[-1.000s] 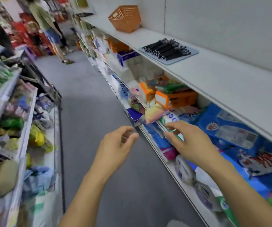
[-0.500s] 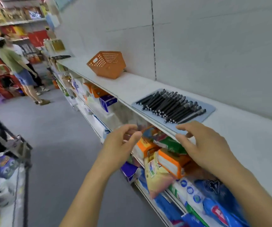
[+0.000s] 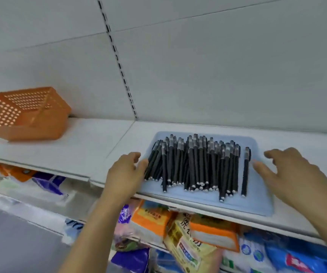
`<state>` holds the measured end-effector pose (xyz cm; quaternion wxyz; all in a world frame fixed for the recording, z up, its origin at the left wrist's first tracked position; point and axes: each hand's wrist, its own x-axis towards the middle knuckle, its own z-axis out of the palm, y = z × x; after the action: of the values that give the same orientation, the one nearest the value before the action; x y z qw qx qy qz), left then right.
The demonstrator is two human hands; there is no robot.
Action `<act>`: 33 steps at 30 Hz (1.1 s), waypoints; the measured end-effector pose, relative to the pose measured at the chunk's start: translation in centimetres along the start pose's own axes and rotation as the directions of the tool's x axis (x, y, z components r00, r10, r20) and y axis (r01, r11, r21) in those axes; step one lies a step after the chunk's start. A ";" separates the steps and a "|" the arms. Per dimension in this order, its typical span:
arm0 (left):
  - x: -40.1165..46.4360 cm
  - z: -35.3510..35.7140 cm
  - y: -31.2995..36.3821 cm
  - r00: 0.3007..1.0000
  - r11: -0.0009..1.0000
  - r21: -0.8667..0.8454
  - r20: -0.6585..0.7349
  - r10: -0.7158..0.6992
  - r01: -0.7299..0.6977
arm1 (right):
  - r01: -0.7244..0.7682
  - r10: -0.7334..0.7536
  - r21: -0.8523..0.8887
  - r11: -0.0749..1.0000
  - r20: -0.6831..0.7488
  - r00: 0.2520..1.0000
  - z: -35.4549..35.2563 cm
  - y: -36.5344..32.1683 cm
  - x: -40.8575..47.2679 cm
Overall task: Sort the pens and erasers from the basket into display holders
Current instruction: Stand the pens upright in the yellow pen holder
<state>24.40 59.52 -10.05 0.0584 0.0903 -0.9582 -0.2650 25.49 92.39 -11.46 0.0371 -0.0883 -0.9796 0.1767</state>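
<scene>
A pale blue tray (image 3: 243,201) lies on the white top shelf (image 3: 103,142), with several black pens (image 3: 194,164) in a loose row on it. One pen (image 3: 245,172) lies apart at the right. My left hand (image 3: 125,172) is at the tray's left edge, fingers loosely curled and touching the outermost pens. My right hand (image 3: 292,176) hovers over the tray's right edge with its fingers spread, holding nothing. An orange perforated basket (image 3: 24,115) lies tipped on its side at the far left of the shelf; no erasers show.
The white back wall (image 3: 198,66) rises right behind the shelf. Under the shelf edge sit packed goods: orange packets (image 3: 150,219), a yellow bag (image 3: 186,241) and blue packs (image 3: 296,257). The grey aisle floor (image 3: 11,243) is at the lower left.
The view has swung from the aisle round to face the shelf. Both hands rose from the lower shelves to the two sides of the pen tray.
</scene>
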 end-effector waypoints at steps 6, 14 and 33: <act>4.8 -0.5 -1.3 0.959 0.991 -0.117 0.280 -0.030 0.065 | -0.330 0.329 0.029 0.944 0.011 0.944 1.6 -2.5 -0.9; 5.0 1.2 -1.8 0.965 0.966 -0.258 0.253 0.070 -0.002 | -0.355 0.386 0.251 0.900 -0.083 0.919 2.5 -4.2 -2.8; 2.7 2.2 0.8 0.835 0.824 -0.476 0.279 0.474 -0.308 | -0.348 0.618 0.603 0.717 -0.321 0.717 3.3 -3.9 -13.4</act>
<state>21.25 60.77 -11.36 -0.0591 -0.1805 -0.8701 -0.4549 37.71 85.21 -13.70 0.2624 -0.3809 -0.7918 0.3989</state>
